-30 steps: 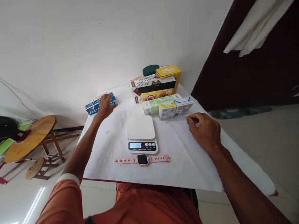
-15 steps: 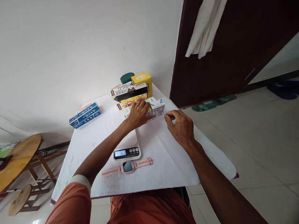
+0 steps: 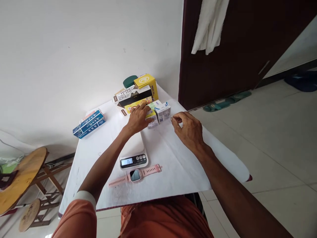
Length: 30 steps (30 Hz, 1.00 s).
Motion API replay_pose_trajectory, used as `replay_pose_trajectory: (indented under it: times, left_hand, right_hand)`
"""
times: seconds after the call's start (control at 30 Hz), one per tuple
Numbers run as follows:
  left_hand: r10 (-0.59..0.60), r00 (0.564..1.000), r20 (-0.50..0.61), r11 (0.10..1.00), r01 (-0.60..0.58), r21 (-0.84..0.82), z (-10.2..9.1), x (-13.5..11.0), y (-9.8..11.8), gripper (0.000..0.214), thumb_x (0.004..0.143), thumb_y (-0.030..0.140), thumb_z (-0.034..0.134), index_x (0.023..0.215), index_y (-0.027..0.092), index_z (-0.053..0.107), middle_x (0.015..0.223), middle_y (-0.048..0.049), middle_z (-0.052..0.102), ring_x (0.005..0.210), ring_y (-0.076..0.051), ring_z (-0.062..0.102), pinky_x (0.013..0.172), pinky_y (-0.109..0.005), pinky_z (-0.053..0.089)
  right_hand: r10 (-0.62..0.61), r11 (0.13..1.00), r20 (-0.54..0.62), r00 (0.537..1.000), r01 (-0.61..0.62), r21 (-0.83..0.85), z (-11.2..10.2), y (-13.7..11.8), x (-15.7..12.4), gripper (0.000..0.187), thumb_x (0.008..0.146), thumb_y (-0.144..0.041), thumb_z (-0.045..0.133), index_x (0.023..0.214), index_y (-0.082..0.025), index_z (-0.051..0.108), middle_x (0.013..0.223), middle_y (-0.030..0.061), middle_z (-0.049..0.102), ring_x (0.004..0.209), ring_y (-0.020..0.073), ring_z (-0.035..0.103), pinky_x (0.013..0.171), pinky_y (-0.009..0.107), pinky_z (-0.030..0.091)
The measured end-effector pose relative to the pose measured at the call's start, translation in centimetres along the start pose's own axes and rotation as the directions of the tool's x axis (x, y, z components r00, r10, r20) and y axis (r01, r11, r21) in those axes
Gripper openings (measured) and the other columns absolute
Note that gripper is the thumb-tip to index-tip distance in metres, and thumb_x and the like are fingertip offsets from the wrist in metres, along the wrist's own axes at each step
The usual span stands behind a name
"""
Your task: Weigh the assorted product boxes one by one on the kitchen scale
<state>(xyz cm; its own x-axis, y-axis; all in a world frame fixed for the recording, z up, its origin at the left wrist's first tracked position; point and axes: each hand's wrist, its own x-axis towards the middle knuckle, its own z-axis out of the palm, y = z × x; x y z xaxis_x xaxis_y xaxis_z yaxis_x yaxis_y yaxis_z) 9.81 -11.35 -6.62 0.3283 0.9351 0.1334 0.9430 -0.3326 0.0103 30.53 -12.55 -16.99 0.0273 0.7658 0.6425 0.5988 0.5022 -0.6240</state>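
My left hand lies over a small yellow-and-white box, fingers across its top and thumb at its front side. Just to the right stands a white box with printed text and blue marks. Beside that, apart from it, hovers my right hand, thumb and fingers curled together with nothing visible in them. Below my left hand is a white kitchen scale, its display reading 363. A pink-strapped watch lies in front of the scale.
Behind my left hand are a yellow carton, a black-and-white carton and a green lid. Blue boxes lie on the left of the white-covered table. Wooden stools stand on the floor at left.
The view has shifted slightly. A narrow gap now shows between the yellow-and-white box under my left hand and the white box. My right hand stays near the white box, still curled.
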Motion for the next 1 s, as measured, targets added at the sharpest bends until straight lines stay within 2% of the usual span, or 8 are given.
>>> replay_pose_trajectory:
  times: [0.13,0.27,0.37,0.43,0.57,0.73,0.9,1.0]
  left_hand:
    - [-0.001,0.994,-0.108,0.983,-0.019,-0.184,-1.1,-1.9,-2.0,0.033,0.088,0.024,0.08,0.116,0.02,0.064,0.117,-0.0098,0.072,0.11,-0.028,0.068,0.095,-0.044,0.054]
    - [-0.004,0.969,-0.246,0.959,-0.066,-0.275,-3.9,-5.6,-4.1,0.028,0.09,0.028,0.077,0.114,0.023,0.065,0.109,-0.0053,0.072,0.098,-0.022,0.067,0.084,-0.037,0.055]
    - [-0.017,0.968,-0.25,0.962,-0.052,-0.269,-5.9,-8.9,-5.3,0.027,0.095,0.035,0.074,0.118,0.024,0.067,0.109,-0.0053,0.071,0.097,-0.022,0.067,0.084,-0.036,0.056]
    - [-0.029,0.975,-0.218,0.965,-0.03,-0.261,-6.4,-10.8,-5.9,0.027,0.097,0.038,0.072,0.12,0.024,0.068,0.109,-0.0061,0.071,0.096,-0.022,0.067,0.084,-0.037,0.056]
    - [-0.065,0.987,-0.15,0.962,0.022,-0.273,-5.2,-13.4,-6.6,0.029,0.097,0.039,0.072,0.12,0.022,0.069,0.109,-0.0082,0.07,0.096,-0.023,0.067,0.084,-0.038,0.056]
    - [-0.102,0.986,-0.13,0.946,0.056,-0.319,-3.2,-14.3,-6.7,0.036,0.098,0.036,0.073,0.13,0.021,0.066,0.116,-0.0103,0.068,0.106,-0.025,0.067,0.09,-0.04,0.057]
    - [-0.094,0.986,-0.138,0.94,0.042,-0.34,-3.2,-15.0,-6.7,0.063,0.092,0.047,0.08,0.146,0.026,0.056,0.132,-0.0122,0.063,0.122,-0.03,0.064,0.1,-0.045,0.057]
    - [-0.108,0.982,-0.156,0.951,0.056,-0.303,-3.2,-15.5,-6.9,0.066,0.09,0.05,0.081,0.146,0.025,0.055,0.133,-0.0133,0.063,0.126,-0.032,0.062,0.104,-0.049,0.054]
  right_hand:
    - [0.028,1.0,0.024,0.999,-0.028,-0.012,-0.1,-0.1,0.0,0.013,0.094,-0.028,0.054,0.081,-0.026,0.057,0.086,0.0073,0.071,0.079,0.0236,0.066,0.077,0.038,0.052]
    - [0.034,0.999,0.056,0.998,-0.032,-0.033,-0.2,-0.3,-0.1,0.014,0.094,-0.028,0.054,0.081,-0.027,0.056,0.085,0.0071,0.071,0.08,0.024,0.066,0.078,0.038,0.052]
    - [0.032,0.998,0.071,0.997,-0.029,-0.052,-0.2,-0.4,-0.2,0.013,0.093,-0.028,0.054,0.081,-0.027,0.057,0.086,0.0073,0.071,0.081,0.0242,0.066,0.079,0.039,0.052]
    - [0.029,0.998,0.087,0.996,-0.024,-0.059,-0.2,-0.4,-0.3,0.012,0.093,-0.028,0.054,0.082,-0.027,0.057,0.087,0.0078,0.071,0.081,0.0246,0.066,0.08,0.04,0.052]
    - [0.021,0.998,0.109,0.994,-0.015,-0.059,0.0,-0.3,-0.5,0.011,0.092,-0.029,0.054,0.081,-0.027,0.056,0.088,0.0091,0.072,0.081,0.0258,0.068,0.078,0.04,0.051]
    - [0.027,0.998,0.143,0.989,-0.019,-0.058,0.0,-0.4,-0.5,0.012,0.091,-0.03,0.053,0.079,-0.027,0.053,0.088,0.012,0.074,0.08,0.0269,0.069,0.077,0.041,0.051]
    - [0.045,0.997,0.167,0.985,-0.033,-0.076,-0.2,-0.7,-0.3,0.012,0.089,-0.032,0.053,0.079,-0.026,0.053,0.088,0.0139,0.075,0.079,0.0262,0.07,0.077,0.039,0.051]
    - [0.035,0.996,0.16,0.986,-0.023,-0.081,-0.2,-0.6,-0.4,0.012,0.088,-0.034,0.053,0.08,-0.026,0.055,0.089,0.014,0.075,0.081,0.0264,0.07,0.078,0.039,0.051]
